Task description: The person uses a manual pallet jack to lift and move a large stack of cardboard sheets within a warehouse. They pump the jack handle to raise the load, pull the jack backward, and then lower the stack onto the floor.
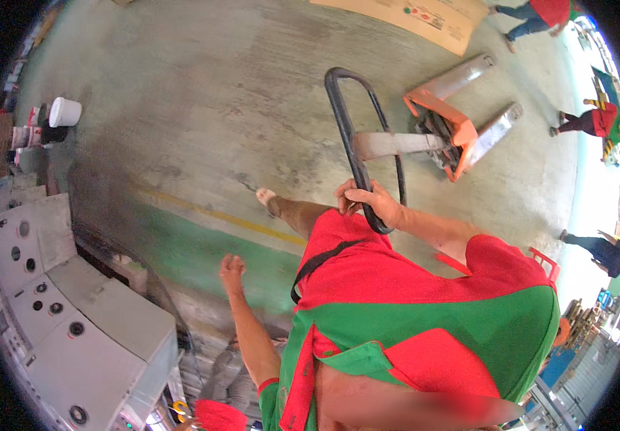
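Observation:
My right hand (378,202) is closed around the lower end of the black loop handle (340,115) of a pallet jack, close to my body. The pallet jack's orange frame (462,128) stands on the floor ahead and to the right. Its two worn grey forks (496,131) point away from me. On the left, my left hand (233,266) hangs free beside me with its fingers curled in, and nothing shows in it. It is over the green floor strip (195,248), apart from the handle.
Grey machine cabinets with round dials (101,337) line the left side. A white bucket (65,112) stands farther along. A large cardboard sheet (417,21) lies ahead. Several people are at the right, one in red and green (602,122). A yellow line (224,215) crosses the floor.

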The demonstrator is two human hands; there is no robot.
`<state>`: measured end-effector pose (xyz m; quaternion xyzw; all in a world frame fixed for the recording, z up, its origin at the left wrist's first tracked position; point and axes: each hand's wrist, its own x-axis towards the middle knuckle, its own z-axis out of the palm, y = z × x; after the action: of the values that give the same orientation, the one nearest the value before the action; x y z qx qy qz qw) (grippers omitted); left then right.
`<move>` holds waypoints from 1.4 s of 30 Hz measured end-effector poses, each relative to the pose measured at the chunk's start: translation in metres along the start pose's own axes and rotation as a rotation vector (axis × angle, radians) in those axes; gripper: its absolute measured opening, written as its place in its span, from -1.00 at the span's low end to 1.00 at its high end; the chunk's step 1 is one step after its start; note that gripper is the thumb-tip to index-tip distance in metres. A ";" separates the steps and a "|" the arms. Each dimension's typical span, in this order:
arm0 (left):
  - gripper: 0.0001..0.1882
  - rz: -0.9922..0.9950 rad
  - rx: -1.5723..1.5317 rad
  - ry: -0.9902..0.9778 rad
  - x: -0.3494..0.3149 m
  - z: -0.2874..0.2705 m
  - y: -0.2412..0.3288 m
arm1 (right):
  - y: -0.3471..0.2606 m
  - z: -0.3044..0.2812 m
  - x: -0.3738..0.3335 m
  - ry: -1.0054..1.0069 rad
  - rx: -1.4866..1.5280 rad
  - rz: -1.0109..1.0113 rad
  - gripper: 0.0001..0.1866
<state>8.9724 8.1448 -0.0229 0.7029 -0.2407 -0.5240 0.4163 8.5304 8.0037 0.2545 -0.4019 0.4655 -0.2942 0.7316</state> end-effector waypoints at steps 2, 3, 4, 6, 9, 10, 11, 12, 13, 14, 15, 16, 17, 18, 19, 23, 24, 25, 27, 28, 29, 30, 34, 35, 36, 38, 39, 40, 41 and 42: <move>-0.46 0.000 -0.007 0.045 0.025 -0.048 0.003 | -0.010 0.063 0.048 -0.020 0.060 0.021 -0.64; -0.45 0.026 -0.087 0.001 0.041 -0.061 0.003 | -0.025 0.083 0.077 0.027 0.068 -0.032 -0.63; -0.44 -0.102 -0.082 0.036 0.046 -0.091 -0.006 | -0.032 0.117 0.099 0.051 0.076 -0.058 -0.63; -0.55 -0.214 -0.199 0.036 0.036 -0.131 -0.030 | -0.043 0.179 0.127 0.076 0.087 -0.051 -0.62; -0.71 0.338 0.603 -0.107 0.010 -0.201 -0.045 | -0.064 0.278 0.175 0.115 0.097 -0.083 -0.61; -0.76 0.668 1.161 -0.056 0.003 -0.220 -0.043 | -0.076 0.302 0.191 0.127 0.097 -0.089 -0.62; -0.75 0.459 0.828 -0.155 -0.012 -0.231 -0.041 | -0.089 0.321 0.201 0.147 0.086 -0.092 -0.62; -0.73 0.085 0.428 -0.202 -0.020 -0.239 -0.032 | -0.106 0.329 0.215 0.165 0.105 -0.108 -0.61; -0.72 -0.149 0.194 -0.188 -0.023 -0.251 -0.025 | -0.116 0.344 0.230 0.159 0.118 -0.090 -0.61; -0.71 -0.239 0.133 -0.186 -0.018 -0.266 -0.015 | -0.123 0.362 0.250 0.163 0.127 -0.099 -0.61; -0.70 -0.279 0.139 -0.193 -0.010 -0.284 -0.004 | -0.131 0.377 0.271 0.150 0.134 -0.129 -0.61; -0.69 -0.269 0.203 -0.200 -0.001 -0.310 0.010 | -0.128 0.405 0.288 0.119 0.183 -0.069 -0.61; -0.67 -0.227 0.270 -0.216 0.023 -0.330 0.023 | -0.138 0.418 0.314 0.164 0.172 -0.086 -0.61; -0.66 -0.199 0.326 -0.228 0.047 -0.356 0.039 | -0.147 0.434 0.338 0.185 0.167 -0.101 -0.62; -0.65 -0.184 0.358 -0.225 0.075 -0.386 0.059 | -0.150 0.453 0.360 0.189 0.179 -0.142 -0.62; -0.60 -0.368 0.085 -0.075 0.244 -0.497 0.172 | -0.176 0.546 0.455 0.250 0.328 -0.078 -0.63; -0.59 -0.386 0.032 -0.038 0.293 -0.520 0.211 | -0.187 0.563 0.481 0.301 0.295 -0.129 -0.63; -0.57 -0.386 0.006 -0.012 0.346 -0.546 0.251 | -0.194 0.584 0.503 0.288 0.301 -0.133 -0.64; -0.55 -0.328 0.079 0.058 0.449 -0.587 0.339 | -0.207 0.621 0.552 0.281 0.309 -0.133 -0.65; -0.48 -0.124 0.113 0.046 0.498 -0.605 0.381 | -0.213 0.641 0.581 0.281 0.316 -0.151 -0.65; -0.41 -0.006 0.212 0.095 0.547 -0.625 0.421 | -0.218 0.661 0.608 0.275 0.334 -0.166 -0.65; -0.42 0.095 0.173 0.085 0.588 -0.635 0.459 | -0.228 0.670 0.635 0.268 0.338 -0.170 -0.65; -0.42 0.234 0.304 0.088 0.704 -0.666 0.564 | -0.280 0.709 0.759 0.299 0.419 -0.158 -0.64; -0.42 0.310 0.389 0.105 0.715 -0.671 0.573 | -0.293 0.717 0.788 0.305 0.442 -0.159 -0.63; -0.42 0.285 0.489 0.167 0.729 -0.672 0.581 | -0.311 0.722 0.820 0.328 0.425 -0.143 -0.62; -0.40 -0.008 0.306 0.060 0.744 -0.681 0.583 | -0.348 0.725 0.876 0.354 0.440 -0.114 -0.58; -0.40 -0.071 0.276 -0.075 0.750 -0.680 0.583 | -0.368 0.715 0.898 0.357 0.454 -0.126 -0.57; -0.39 -0.131 0.264 -0.074 0.748 -0.691 0.575 | -0.383 0.721 0.924 0.351 0.455 -0.137 -0.57; -0.41 -0.200 0.296 -0.038 0.749 -0.692 0.570 | -0.398 0.722 0.947 0.393 0.432 -0.115 -0.56; -0.44 -0.291 0.335 -0.114 0.747 -0.703 0.563 | -0.410 0.729 0.970 0.423 0.509 -0.113 -0.59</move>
<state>9.9364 7.4975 0.1212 0.7588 -0.2436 -0.5700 0.1998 9.5578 7.2456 0.3540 -0.1614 0.4955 -0.5182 0.6781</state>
